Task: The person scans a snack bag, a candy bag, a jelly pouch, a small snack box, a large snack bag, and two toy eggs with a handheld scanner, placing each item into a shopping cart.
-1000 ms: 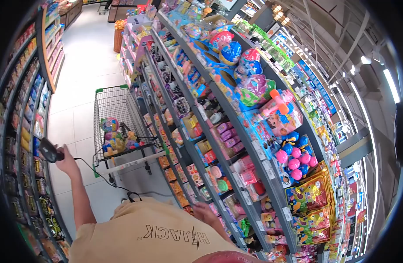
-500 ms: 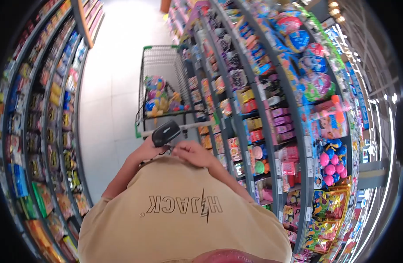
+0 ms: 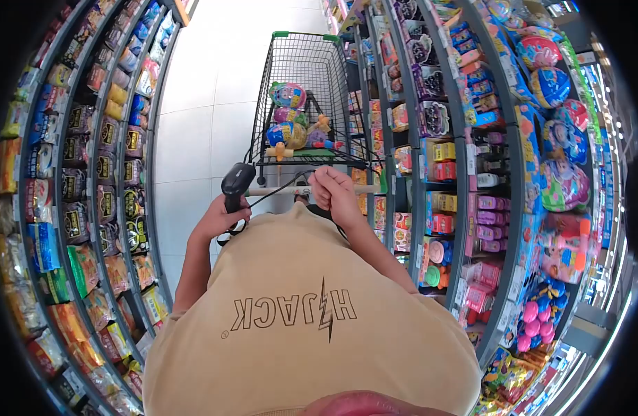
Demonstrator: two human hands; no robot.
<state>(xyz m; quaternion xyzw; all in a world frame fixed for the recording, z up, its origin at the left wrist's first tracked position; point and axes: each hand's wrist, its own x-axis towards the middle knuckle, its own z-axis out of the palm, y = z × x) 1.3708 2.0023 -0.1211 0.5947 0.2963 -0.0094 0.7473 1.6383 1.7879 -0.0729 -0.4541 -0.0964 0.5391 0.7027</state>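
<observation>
My left hand [image 3: 222, 216] is wrapped round the grip of a black handheld scanner [image 3: 238, 180], whose head points up and away from me. A thin black cord [image 3: 283, 184] runs from beside the scanner to my right hand [image 3: 333, 195], whose fingers are pinched round it in front of my chest. Just beyond my hands is the pale handle bar [image 3: 367, 188] of a shopping cart [image 3: 306, 52]. Inside the cart lie several colourful packaged toys [image 3: 288, 132], bunched toward its near end.
Shelves of packaged snacks [image 3: 75, 166] line the left side of the aisle. On the right, shelves [image 3: 464, 139] hold boxes, bottles and toys, with large round toy packs [image 3: 551, 87] hanging outward. Pale floor tiles [image 3: 187, 139] show left of the cart.
My hands have moved apart, the scanner going left, and the cord now stretches between them. The cart shows larger and further right, and the shelves have shifted in view.
</observation>
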